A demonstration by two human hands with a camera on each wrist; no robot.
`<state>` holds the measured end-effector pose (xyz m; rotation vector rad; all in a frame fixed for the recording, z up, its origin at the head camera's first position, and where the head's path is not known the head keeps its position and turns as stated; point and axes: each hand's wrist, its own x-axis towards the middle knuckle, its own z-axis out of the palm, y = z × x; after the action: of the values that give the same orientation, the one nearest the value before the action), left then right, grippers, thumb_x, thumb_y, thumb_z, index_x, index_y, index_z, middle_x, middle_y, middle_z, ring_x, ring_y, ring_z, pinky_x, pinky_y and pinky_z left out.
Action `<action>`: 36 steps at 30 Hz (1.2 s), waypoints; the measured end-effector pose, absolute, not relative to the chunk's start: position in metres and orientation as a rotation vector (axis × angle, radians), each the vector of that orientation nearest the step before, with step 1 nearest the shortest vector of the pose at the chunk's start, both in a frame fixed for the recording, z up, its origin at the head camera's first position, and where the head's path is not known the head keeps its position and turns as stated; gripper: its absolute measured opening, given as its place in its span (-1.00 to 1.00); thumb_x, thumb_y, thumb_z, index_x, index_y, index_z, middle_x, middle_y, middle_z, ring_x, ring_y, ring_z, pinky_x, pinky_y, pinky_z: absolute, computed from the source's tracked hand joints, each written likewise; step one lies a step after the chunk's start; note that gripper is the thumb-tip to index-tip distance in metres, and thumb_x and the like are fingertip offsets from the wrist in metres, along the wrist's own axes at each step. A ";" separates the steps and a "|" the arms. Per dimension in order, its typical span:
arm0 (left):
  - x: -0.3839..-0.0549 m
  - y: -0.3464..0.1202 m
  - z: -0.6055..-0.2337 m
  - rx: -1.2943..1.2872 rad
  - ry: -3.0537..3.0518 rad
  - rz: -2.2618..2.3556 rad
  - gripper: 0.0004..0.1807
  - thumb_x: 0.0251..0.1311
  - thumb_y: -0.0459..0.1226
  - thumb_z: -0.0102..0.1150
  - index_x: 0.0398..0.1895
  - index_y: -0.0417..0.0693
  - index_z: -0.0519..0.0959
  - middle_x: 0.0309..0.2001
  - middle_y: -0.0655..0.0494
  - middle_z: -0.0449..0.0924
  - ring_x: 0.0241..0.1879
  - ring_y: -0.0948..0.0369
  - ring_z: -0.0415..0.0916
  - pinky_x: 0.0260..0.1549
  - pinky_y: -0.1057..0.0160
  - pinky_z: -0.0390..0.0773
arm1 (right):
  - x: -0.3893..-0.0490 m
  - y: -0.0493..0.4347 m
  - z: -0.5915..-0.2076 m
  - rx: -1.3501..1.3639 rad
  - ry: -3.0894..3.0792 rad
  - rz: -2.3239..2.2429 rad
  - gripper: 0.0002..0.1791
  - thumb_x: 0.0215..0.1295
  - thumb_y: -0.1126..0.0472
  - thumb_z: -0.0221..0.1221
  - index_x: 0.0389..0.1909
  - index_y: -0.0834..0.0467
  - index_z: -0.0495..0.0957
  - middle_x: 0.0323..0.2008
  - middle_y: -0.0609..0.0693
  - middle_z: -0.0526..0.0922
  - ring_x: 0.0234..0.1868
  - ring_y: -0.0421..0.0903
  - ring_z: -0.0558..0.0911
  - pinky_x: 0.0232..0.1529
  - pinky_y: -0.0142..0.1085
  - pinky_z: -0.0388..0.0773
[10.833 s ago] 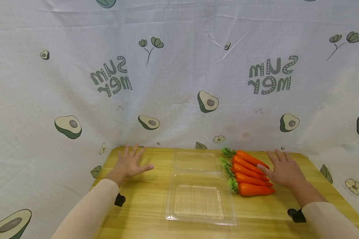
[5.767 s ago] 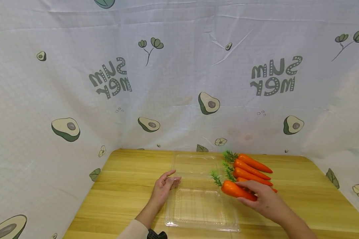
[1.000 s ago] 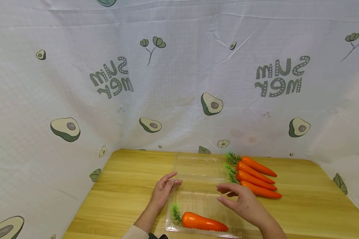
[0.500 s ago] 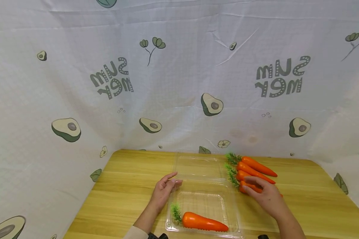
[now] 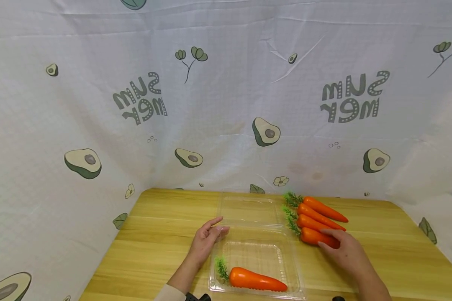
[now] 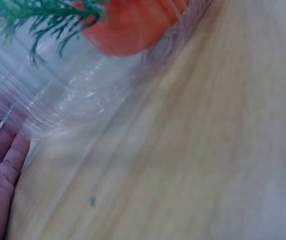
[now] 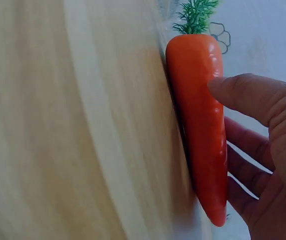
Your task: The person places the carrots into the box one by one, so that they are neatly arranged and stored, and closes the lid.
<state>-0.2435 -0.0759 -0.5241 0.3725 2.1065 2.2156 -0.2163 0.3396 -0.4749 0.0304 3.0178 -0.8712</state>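
My right hand [image 5: 347,253] has its thumb and fingers around the nearest carrot [image 5: 312,236] of the row on the table. In the right wrist view the thumb presses the side of this orange carrot [image 7: 195,100], fingers behind it, green leaves at its top end. A hinged clear plastic box [image 5: 257,253] lies unfolded before me. One carrot [image 5: 257,280] lies along the near side of its base, leaves to the left. My left hand [image 5: 205,240] rests against the box's left edge; in the left wrist view its fairly straight fingers [image 6: 15,155] touch the clear wall.
Several more carrots [image 5: 320,209] lie side by side at the back right, leaves toward the box. The box's lid [image 5: 248,209] lies flat behind the base. A printed cloth [image 5: 226,104] hangs behind the wooden table [image 5: 143,246].
A carrot from the row has come to lie in the box. My right hand has left the box area and moved right onto the nearest remaining carrot. The left hand stays at the box edge.
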 end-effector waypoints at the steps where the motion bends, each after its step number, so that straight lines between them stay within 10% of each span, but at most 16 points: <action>1: -0.243 -0.076 -0.524 0.371 2.111 2.212 -0.45 0.57 -0.13 -0.02 0.45 -0.30 0.34 0.14 -0.36 0.64 0.22 -0.18 0.60 0.17 0.21 0.61 | -0.217 0.340 -0.475 0.026 3.016 -0.866 -0.32 0.33 -0.15 0.32 0.25 0.28 0.55 0.26 0.45 0.50 0.26 0.47 0.43 0.22 0.35 0.37; 24: -0.242 -0.076 -0.523 0.366 2.161 2.183 -0.48 0.57 -0.16 -0.02 0.44 -0.27 0.36 0.13 -0.31 0.66 0.18 -0.10 0.64 0.12 0.28 0.62 | -0.212 0.350 -0.465 -0.022 2.933 -0.750 -0.23 0.26 -0.24 0.33 0.28 0.25 0.54 0.26 0.46 0.50 0.25 0.48 0.46 0.13 0.31 0.45; 36: -0.244 -0.075 -0.525 0.364 2.147 2.195 -0.48 0.58 -0.17 -0.03 0.44 -0.29 0.35 0.13 -0.33 0.66 0.18 -0.11 0.64 0.12 0.27 0.62 | -0.205 0.351 -0.446 -0.014 3.083 -0.762 -0.33 0.31 -0.10 0.35 0.26 0.29 0.54 0.11 0.36 0.60 -0.06 0.14 0.61 -0.06 0.09 0.62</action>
<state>-0.2437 -0.0753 -0.5245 0.3643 2.1471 2.1949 -0.2049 0.3509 -0.4465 -0.0143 3.0832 -0.7623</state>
